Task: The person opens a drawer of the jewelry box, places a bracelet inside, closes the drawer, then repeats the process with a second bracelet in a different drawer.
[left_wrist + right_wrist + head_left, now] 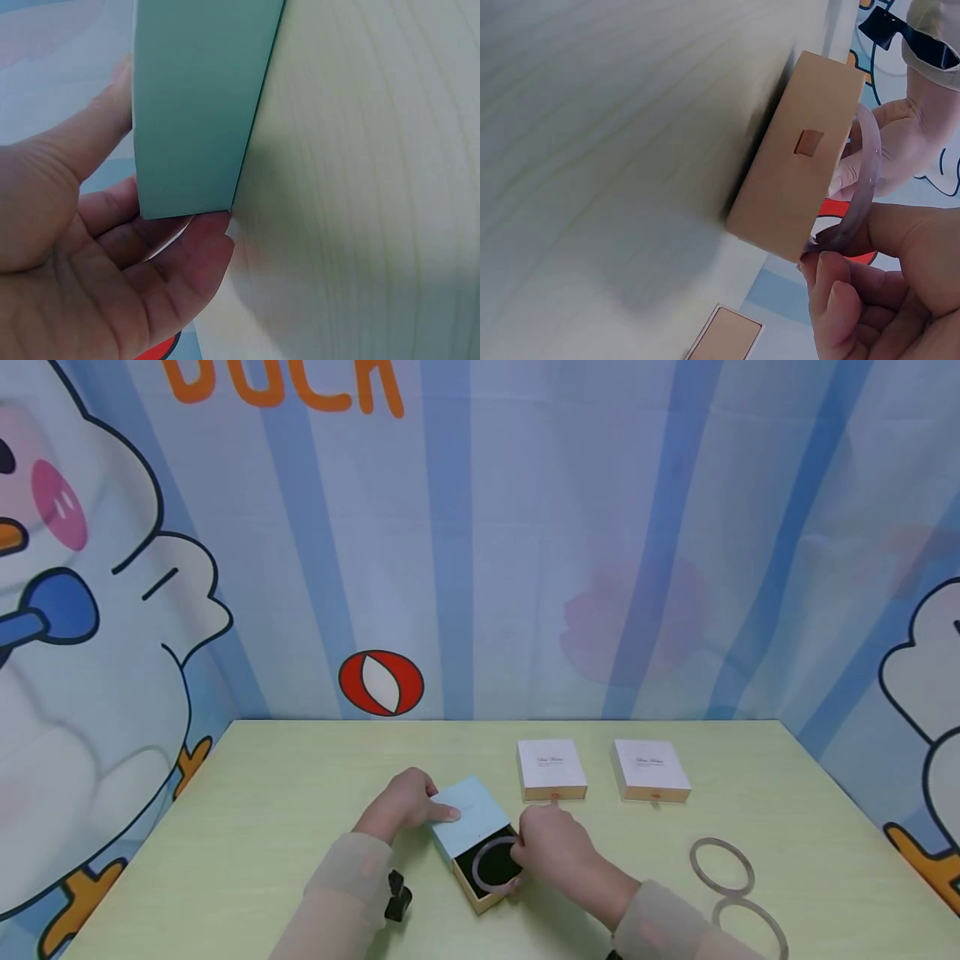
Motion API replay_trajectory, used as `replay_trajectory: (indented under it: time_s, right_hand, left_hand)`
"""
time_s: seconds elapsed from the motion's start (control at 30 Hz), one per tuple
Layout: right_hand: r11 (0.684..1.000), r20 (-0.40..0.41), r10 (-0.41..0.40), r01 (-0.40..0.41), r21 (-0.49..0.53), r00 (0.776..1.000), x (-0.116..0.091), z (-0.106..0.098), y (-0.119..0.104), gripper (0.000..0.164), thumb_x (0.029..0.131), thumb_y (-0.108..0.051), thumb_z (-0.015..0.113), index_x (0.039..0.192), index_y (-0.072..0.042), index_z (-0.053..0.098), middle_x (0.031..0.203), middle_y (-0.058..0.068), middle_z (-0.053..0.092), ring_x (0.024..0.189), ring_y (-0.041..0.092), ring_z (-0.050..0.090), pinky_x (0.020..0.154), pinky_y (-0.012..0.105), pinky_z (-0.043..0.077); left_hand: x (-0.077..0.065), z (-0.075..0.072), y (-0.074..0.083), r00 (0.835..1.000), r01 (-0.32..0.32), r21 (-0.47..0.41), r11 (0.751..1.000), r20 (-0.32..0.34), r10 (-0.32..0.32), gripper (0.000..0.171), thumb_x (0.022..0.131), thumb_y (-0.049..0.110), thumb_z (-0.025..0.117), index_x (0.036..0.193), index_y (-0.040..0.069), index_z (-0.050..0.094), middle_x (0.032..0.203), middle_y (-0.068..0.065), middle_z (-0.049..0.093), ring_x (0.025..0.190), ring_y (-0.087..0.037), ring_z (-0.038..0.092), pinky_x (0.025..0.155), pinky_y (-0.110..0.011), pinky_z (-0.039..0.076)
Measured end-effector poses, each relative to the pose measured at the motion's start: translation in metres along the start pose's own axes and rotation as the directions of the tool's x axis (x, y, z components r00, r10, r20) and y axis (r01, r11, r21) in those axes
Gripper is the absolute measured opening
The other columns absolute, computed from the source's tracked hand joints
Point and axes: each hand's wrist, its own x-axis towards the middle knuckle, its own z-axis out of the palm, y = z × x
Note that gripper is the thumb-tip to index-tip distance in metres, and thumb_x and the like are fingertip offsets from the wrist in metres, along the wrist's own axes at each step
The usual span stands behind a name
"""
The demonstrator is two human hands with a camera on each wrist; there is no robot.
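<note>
A light blue drawer box (471, 817) lies at an angle on the table, its drawer pulled partly out to show a black lining. My left hand (405, 803) grips the box's cover at the far left corner, thumb on top; the left wrist view shows the fingers (196, 277) around its end. With thumb and fingers, my right hand (557, 845) pinches a pale purple bangle (868, 161) over the drawer. The bangle stands tilted above the drawer's tan front (784, 180), which bears a small brown tab (808, 142). Whether its lower edge touches the lining is hidden.
Two white-topped boxes, one (552, 767) behind my right hand and another (651, 768) to its right, sit farther back. Two more bangles, one (697, 867) and another (780, 935) nearer me, lie at the right. A printed curtain (525, 527) hangs behind the table (300, 760).
</note>
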Motion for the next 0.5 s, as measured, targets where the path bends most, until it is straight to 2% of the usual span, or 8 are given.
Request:
replay_trajectory:
  time_s: [0.23,0.5]
  right_hand:
    - [0.999,-0.025,0.023,-0.024,-0.045,0.999,0.0021,0.0033,-0.005,0.027,0.077,-0.008,0.066,0.054,-0.012,0.053,0.055,-0.002,0.05,0.05,0.011,0.042,0.045,0.024,0.033]
    - [0.993,-0.054,0.03,-0.036,-0.11,0.998,0.0053,0.0063,-0.009,0.016,0.078,-0.012,0.067,0.064,-0.008,0.061,0.061,0.0,0.055,0.054,0.012,0.046,0.045,0.027,0.038]
  left_hand:
    - [0.0004,0.0009,-0.0008,1.0,0.0,-0.002,1.0,-0.004,0.0,0.043,0.074,0.033,0.08,0.098,0.002,0.062,0.091,-0.007,0.059,0.083,-0.02,0.051,0.072,-0.032,0.045]
    - [0.0027,0.0014,-0.0014,1.0,0.012,-0.004,1.0,0.003,-0.012,0.047,0.074,0.033,0.08,0.103,0.001,0.062,0.094,-0.007,0.06,0.085,-0.02,0.051,0.075,-0.033,0.046]
